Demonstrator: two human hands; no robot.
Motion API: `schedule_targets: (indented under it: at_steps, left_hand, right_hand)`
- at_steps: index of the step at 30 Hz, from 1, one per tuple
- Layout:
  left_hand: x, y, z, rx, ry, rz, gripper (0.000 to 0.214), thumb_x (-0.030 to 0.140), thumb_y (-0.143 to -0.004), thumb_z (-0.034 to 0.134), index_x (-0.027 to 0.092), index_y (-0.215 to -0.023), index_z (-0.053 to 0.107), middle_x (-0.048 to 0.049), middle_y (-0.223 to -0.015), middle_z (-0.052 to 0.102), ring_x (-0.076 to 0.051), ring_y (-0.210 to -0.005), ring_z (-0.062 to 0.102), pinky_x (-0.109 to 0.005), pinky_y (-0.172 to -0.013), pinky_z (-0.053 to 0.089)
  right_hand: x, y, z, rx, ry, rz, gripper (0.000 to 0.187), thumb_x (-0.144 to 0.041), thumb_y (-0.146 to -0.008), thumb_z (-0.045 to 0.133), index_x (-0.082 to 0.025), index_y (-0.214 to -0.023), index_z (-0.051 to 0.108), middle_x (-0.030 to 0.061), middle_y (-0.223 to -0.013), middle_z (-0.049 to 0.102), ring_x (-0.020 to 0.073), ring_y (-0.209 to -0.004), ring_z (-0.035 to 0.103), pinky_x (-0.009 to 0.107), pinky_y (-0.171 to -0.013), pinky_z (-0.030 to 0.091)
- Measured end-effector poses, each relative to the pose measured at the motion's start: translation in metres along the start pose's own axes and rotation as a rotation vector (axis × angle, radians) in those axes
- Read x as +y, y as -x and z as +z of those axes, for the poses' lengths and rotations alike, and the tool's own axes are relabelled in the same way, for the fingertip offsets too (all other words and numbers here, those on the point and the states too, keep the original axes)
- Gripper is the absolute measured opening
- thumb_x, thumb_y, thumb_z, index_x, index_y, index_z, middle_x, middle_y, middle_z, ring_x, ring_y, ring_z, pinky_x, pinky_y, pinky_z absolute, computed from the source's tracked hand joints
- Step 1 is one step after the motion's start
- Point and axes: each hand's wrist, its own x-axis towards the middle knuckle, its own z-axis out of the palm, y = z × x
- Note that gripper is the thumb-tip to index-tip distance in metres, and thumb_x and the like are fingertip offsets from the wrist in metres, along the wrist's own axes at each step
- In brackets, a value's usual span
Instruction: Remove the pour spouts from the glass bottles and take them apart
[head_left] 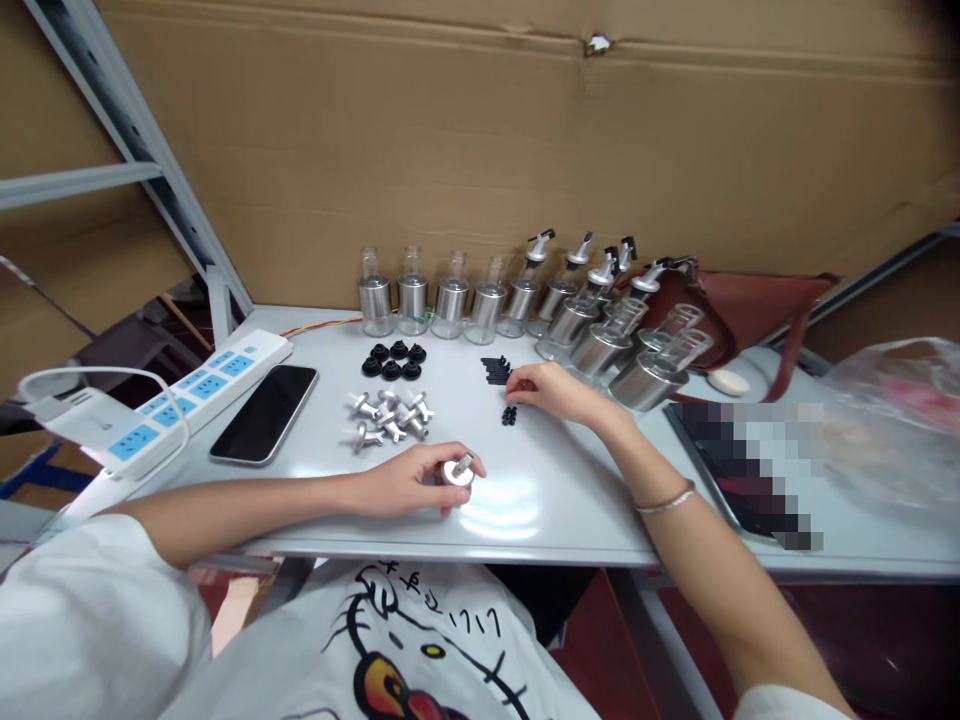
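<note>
Near the front edge of the table (570, 505), the left hand (416, 478) grips a silver pourer spout (458, 472), its round flange between thumb and fingers and its short tube pointing up at a slight tilt. Holding it by the flange's rim looks sound, since the tube stays uncovered; a light, steady pinch should keep it from turning. The left forearm lies low across the table from the left, wrist nearly straight. Whether the spout touches the table cannot be told.

Farther in, the right hand (551, 392) reaches from the lower right, forearm slanting, fingers bent and tips lowered. They sit between a cluster of small black round pieces (509, 415) and, just beyond, a row of slim black levers (496, 370); whether they pinch anything cannot be seen. Parts this small seem best taken singly, with thumb and index tips only, so that neighbours are not scattered.

To the left lie loose silver spouts (390, 415), with black flanged stoppers (394, 361) behind them. Along the back stand glass bottles with metal sleeves (451, 300), several to the right topped with pourers.
</note>
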Motion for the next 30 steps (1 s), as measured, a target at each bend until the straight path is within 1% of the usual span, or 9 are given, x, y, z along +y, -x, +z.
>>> schedule_targets:
  at_steps: [6,12,17,20,21,23,25,27,30]
  left_hand:
    - [-0.001,-0.001,0.000,-0.006,-0.002,0.011,0.029,0.038,-0.087,0.058,0.019,-0.108,0.054,0.0002,-0.076,0.054,-0.012,-0.067,0.049,-0.026,-0.065,0.045]
    - [0.003,0.000,0.000,0.001,-0.008,-0.004,0.029,0.037,-0.086,0.058,0.018,-0.107,0.054,0.0004,-0.076,0.054,-0.012,-0.065,0.050,-0.026,-0.064,0.045]
    - [0.001,0.000,0.000,-0.006,-0.001,-0.003,0.028,0.036,-0.086,0.058,0.019,-0.108,0.053,0.0006,-0.079,0.053,-0.011,-0.066,0.051,-0.026,-0.065,0.045]
    - [-0.001,0.000,0.000,-0.006,0.002,0.006,0.028,0.036,-0.087,0.058,0.020,-0.108,0.053,0.0006,-0.080,0.053,-0.011,-0.067,0.051,-0.026,-0.065,0.045]
    - [-0.001,0.000,0.000,-0.006,0.005,0.007,0.027,0.036,-0.087,0.058,0.020,-0.108,0.053,0.0005,-0.080,0.052,-0.011,-0.067,0.051,-0.026,-0.065,0.046]
    - [-0.002,0.000,0.000,-0.007,0.008,0.008,0.027,0.035,-0.087,0.058,0.020,-0.108,0.053,0.0004,-0.080,0.052,-0.011,-0.068,0.051,-0.026,-0.065,0.046]
    - [-0.002,0.000,0.000,-0.007,0.010,0.010,0.027,0.035,-0.087,0.058,0.019,-0.108,0.054,0.0003,-0.080,0.052,-0.011,-0.068,0.051,-0.026,-0.065,0.046]
    - [-0.002,0.000,0.000,-0.007,0.012,0.008,0.027,0.035,-0.087,0.058,0.019,-0.108,0.054,0.0003,-0.080,0.052,-0.012,-0.068,0.051,-0.026,-0.065,0.046]
    - [-0.002,0.000,0.000,-0.006,0.012,0.006,0.027,0.035,-0.086,0.059,0.019,-0.108,0.054,0.0003,-0.080,0.053,-0.012,-0.068,0.051,-0.026,-0.065,0.046]
  right_hand:
    - [-0.007,0.001,0.000,-0.019,-0.009,0.046,0.028,-0.030,-0.089,0.041,-0.018,-0.070,0.058,0.0032,-0.065,0.063,0.0145,-0.061,0.055,0.026,-0.063,0.041]
    - [-0.014,0.002,0.002,-0.025,-0.092,0.042,0.030,-0.033,-0.091,0.035,-0.017,-0.075,0.055,0.0044,-0.072,0.064,0.0142,-0.065,0.057,0.025,-0.068,0.043]
    - [-0.017,0.002,0.002,-0.081,-0.119,0.064,0.041,-0.041,-0.091,0.032,-0.016,-0.074,0.059,0.0074,-0.077,0.067,0.0166,-0.070,0.058,0.028,-0.071,0.044]
    - [-0.016,0.003,0.001,-0.117,-0.159,0.087,0.047,-0.044,-0.092,0.030,-0.014,-0.079,0.063,0.0087,-0.081,0.068,0.0174,-0.071,0.059,0.029,-0.072,0.046]
    - [-0.016,0.003,0.001,-0.122,-0.160,0.091,0.046,-0.043,-0.092,0.030,-0.014,-0.080,0.064,0.0087,-0.082,0.069,0.0175,-0.071,0.060,0.030,-0.072,0.046]
    - [-0.014,0.004,0.000,-0.143,-0.143,0.080,0.036,-0.037,-0.089,0.038,-0.014,-0.085,0.065,0.0079,-0.085,0.069,0.0178,-0.074,0.060,0.030,-0.072,0.047]
    - [-0.013,0.006,-0.001,-0.185,-0.127,0.052,0.024,-0.028,-0.080,0.050,-0.015,-0.092,0.066,0.0072,-0.091,0.069,0.0180,-0.078,0.060,0.029,-0.072,0.047]
    - [-0.013,0.008,-0.003,-0.226,-0.112,0.021,0.029,-0.021,-0.071,0.057,-0.014,-0.098,0.065,0.0075,-0.097,0.068,0.0178,-0.079,0.060,0.028,-0.072,0.048]
    - [-0.015,0.010,-0.004,-0.241,-0.063,0.001,0.034,-0.018,-0.065,0.062,-0.014,-0.098,0.065,0.0080,-0.100,0.064,0.0163,-0.076,0.058,0.027,-0.071,0.048]
